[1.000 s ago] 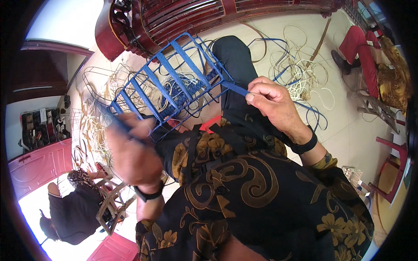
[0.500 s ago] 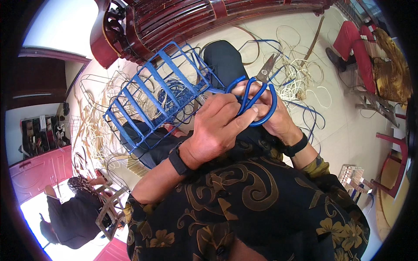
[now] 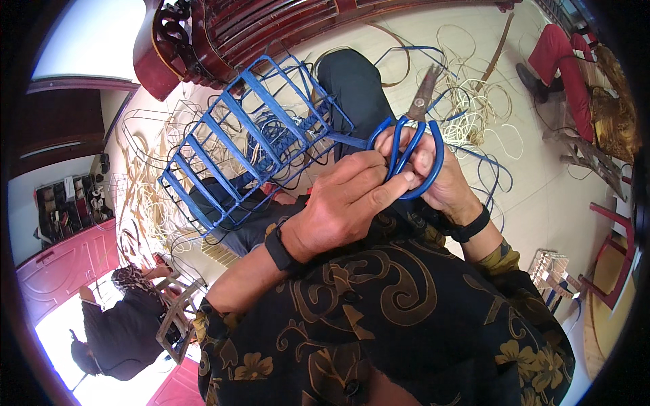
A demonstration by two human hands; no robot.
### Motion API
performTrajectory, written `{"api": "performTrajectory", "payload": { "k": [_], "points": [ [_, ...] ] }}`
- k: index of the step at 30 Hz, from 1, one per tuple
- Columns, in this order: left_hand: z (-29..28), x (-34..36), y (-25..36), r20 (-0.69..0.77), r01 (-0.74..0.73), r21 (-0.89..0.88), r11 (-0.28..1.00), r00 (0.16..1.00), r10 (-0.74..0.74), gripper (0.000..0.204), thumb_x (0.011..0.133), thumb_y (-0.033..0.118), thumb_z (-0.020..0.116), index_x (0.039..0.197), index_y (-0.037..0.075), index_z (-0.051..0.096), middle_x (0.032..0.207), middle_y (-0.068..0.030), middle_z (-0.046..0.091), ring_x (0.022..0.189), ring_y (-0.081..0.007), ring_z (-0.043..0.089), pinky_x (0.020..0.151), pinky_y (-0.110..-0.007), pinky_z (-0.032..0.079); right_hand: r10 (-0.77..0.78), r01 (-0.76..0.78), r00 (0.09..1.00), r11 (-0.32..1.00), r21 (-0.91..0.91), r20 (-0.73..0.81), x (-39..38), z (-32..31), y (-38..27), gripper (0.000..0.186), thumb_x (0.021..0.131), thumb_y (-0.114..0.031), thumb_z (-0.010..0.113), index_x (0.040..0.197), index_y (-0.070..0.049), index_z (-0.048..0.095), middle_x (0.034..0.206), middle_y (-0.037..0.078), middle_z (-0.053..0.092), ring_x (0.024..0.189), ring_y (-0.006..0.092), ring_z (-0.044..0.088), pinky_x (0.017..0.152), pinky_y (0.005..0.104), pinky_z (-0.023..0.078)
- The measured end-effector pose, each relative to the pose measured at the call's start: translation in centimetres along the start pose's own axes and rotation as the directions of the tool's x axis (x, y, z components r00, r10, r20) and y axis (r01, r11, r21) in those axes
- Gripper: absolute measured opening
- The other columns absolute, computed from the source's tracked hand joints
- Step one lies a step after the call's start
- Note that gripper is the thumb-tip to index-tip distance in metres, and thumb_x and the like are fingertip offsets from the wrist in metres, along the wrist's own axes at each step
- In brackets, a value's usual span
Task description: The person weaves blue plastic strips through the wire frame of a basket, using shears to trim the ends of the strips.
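A pair of scissors [image 3: 421, 101] with blue handles and worn, rust-tinged blades points away from me, its handles hooked over the fingers of my right hand [image 3: 447, 184]. My left hand [image 3: 342, 203] is pinched close beside the handles, on the end of a flat blue strip [image 3: 349, 140]. That strip runs left to a blue wire-framed basket [image 3: 238, 111] with wide flat slats, tilted across my lap. What the fingertips do behind the handles is partly hidden.
Loose cane and blue strips [image 3: 467, 115] lie tangled on the floor at right, with more pale strands [image 3: 145, 203] at left. A dark red carved wooden bench [image 3: 271, 34] stands ahead. Other people sit at the far right [image 3: 565, 74] and lower left [image 3: 128, 331].
Both hands have shifted slightly to the right. The scissors have moved right with them, and their blades point more straight ahead. My left hand stays pinched.
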State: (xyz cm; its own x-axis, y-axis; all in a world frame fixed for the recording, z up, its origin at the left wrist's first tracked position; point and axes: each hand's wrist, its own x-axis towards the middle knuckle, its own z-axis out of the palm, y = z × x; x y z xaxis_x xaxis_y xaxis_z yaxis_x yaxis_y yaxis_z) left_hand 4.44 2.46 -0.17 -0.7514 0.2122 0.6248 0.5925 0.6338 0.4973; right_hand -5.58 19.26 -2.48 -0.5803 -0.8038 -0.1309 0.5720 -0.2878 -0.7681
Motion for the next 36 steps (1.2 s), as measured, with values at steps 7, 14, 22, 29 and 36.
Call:
{"api": "performTrajectory", "payload": {
  "k": [7,14,22,29,36],
  "points": [
    [-1.2,-0.3,0.1,-0.019,-0.050,0.068,0.996,0.999,0.051,0.045,0.072,0.002,0.069,0.116,0.008,0.068,0.105,-0.0103,0.061,0.103,-0.0294,0.061,0.084,-0.041,0.052,0.053,-0.075,0.990,0.983,-0.167,-0.133,0.7,1.1,-1.1,0.033,0.087,-0.037,0.069,0.087,-0.004,0.064,0.085,0.001,0.058,0.072,0.0051,0.047,0.058,0.0196,0.033],
    [-4.9,-0.9,-2.5,-0.083,0.305,0.461,0.833,0.950,-0.302,0.030,0.070,0.001,0.076,0.098,0.001,0.067,0.098,-0.0142,0.065,0.103,-0.0352,0.061,0.090,-0.046,0.046,0.000,-0.018,0.996,0.979,-0.203,-0.091,0.4,2.2,-2.1,0.035,0.081,-0.037,0.066,0.076,-0.004,0.056,0.082,0.007,0.057,0.075,0.0128,0.049,0.065,0.0253,0.037],
    [-2.8,-1.2,-0.6,-0.249,0.362,0.369,0.856,0.926,-0.285,0.019,0.071,0.000,0.075,0.088,0.000,0.065,0.089,-0.0135,0.062,0.090,-0.0325,0.061,0.082,-0.043,0.046,0.033,-0.043,0.999,0.963,-0.268,-0.043,0.1,2.0,-2.7,0.033,0.081,-0.034,0.067,0.078,-0.004,0.055,0.085,0.007,0.055,0.080,0.0143,0.048,0.073,0.0287,0.037],
    [-6.5,-0.2,-2.1,-0.197,0.648,0.218,0.730,0.762,-0.617,0.017,0.078,-0.002,0.069,0.095,0.002,0.069,0.090,-0.0150,0.067,0.085,-0.0334,0.064,0.076,-0.038,0.051,0.036,-0.017,0.998,0.948,-0.317,0.052,0.2,1.5,-3.3,0.030,0.082,-0.030,0.068,0.080,-0.002,0.056,0.088,0.010,0.056,0.086,0.0171,0.052,0.078,0.0308,0.039],
    [-7.9,2.6,-3.8,0.063,0.397,0.315,0.862,0.898,-0.436,0.015,0.082,0.002,0.064,0.095,0.005,0.070,0.081,-0.0132,0.067,0.068,-0.0310,0.063,0.063,-0.037,0.050,-0.078,0.104,0.993,0.930,-0.351,0.086,-0.1,1.4,-3.3,0.032,0.080,-0.030,0.072,0.079,-0.001,0.057,0.083,0.009,0.056,0.083,0.0192,0.055,0.076,0.0330,0.042]
  ]
}}
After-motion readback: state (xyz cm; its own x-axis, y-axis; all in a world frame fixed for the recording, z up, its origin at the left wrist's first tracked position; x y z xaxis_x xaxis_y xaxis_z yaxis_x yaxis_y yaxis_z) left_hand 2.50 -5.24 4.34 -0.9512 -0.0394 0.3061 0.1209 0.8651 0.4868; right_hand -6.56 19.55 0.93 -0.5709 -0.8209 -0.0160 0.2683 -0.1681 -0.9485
